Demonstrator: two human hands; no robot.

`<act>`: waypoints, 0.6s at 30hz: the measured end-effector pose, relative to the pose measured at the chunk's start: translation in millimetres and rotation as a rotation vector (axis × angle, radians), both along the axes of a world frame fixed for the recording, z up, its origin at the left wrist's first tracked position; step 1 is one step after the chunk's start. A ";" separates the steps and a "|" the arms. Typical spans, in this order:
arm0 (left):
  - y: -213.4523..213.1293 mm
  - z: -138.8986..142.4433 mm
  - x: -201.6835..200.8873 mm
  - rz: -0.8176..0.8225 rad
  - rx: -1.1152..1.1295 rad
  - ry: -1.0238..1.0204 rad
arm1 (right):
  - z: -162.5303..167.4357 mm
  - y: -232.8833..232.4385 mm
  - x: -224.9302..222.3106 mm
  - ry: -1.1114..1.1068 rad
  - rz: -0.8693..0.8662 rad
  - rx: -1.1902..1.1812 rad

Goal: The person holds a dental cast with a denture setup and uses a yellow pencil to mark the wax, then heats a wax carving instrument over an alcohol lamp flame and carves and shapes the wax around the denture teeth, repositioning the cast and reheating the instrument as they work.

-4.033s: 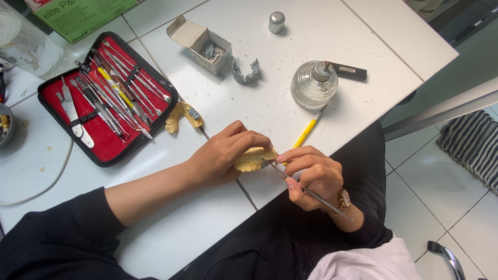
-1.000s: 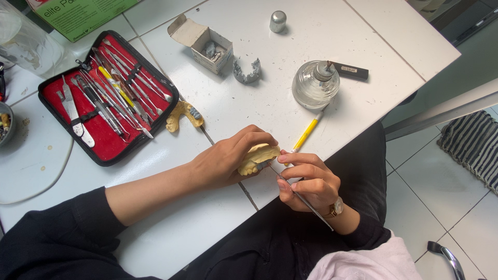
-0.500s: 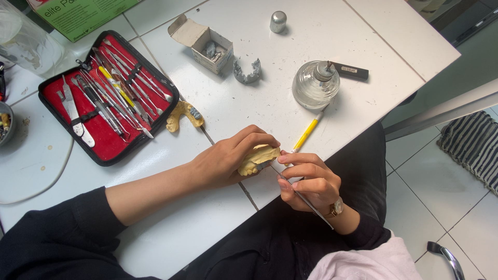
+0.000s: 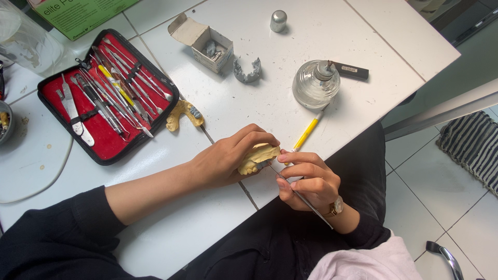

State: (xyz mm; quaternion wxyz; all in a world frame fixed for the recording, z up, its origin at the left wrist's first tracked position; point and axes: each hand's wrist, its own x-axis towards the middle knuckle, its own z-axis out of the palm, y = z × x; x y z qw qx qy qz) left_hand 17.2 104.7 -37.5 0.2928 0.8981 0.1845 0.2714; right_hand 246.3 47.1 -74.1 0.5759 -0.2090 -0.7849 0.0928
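Observation:
My left hand [image 4: 228,158] grips a yellow plaster dental cast [image 4: 258,156] at the near edge of the white table [image 4: 290,103]. A thin metal carving tool [image 4: 303,197] is held like a pen in my right hand [image 4: 306,181], its tip touching the cast. A yellow-handled tool [image 4: 307,132] lies on the table just behind my right hand. Another yellow cast piece [image 4: 181,114] rests beside the instrument case.
An open red-lined case [image 4: 106,93] holds several metal instruments at the left. A glass spirit lamp [image 4: 315,85], a small open cardboard box [image 4: 205,41], a grey arch-shaped cast [image 4: 247,70] and a metal cap [image 4: 278,21] stand farther back. A bowl [image 4: 4,122] sits at the left edge.
My left hand has turned the cast slightly and my right hand has shifted the tool closer along it. The things on the table have not moved.

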 end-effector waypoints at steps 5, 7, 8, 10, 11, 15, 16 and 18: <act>0.2 0.1 -0.5 0.006 -0.003 0.010 | -1.1 1.0 0.7 0.022 0.030 -0.007; 0.0 0.0 -0.5 0.008 -0.007 0.017 | -1.2 0.1 0.7 0.021 0.026 -0.019; -0.1 0.1 -0.7 0.009 -0.008 0.021 | -1.2 -0.2 0.4 0.020 0.021 -0.018; -0.2 -0.1 -0.8 0.009 -0.006 0.021 | -1.2 -0.5 0.1 0.015 0.012 -0.012; -0.1 -0.1 -0.7 0.008 -0.002 0.018 | -1.2 -0.4 0.1 0.011 0.009 -0.006; 0.3 -0.4 -0.1 0.002 -0.001 0.007 | -1.6 0.4 -0.3 0.010 0.003 -0.001; 0.1 -0.3 -0.3 0.004 -0.004 0.010 | -1.7 0.5 -0.3 0.012 0.010 -0.001; -0.1 0.2 -1.0 0.009 -0.010 0.017 | -2.0 0.7 -0.2 0.017 0.023 -0.002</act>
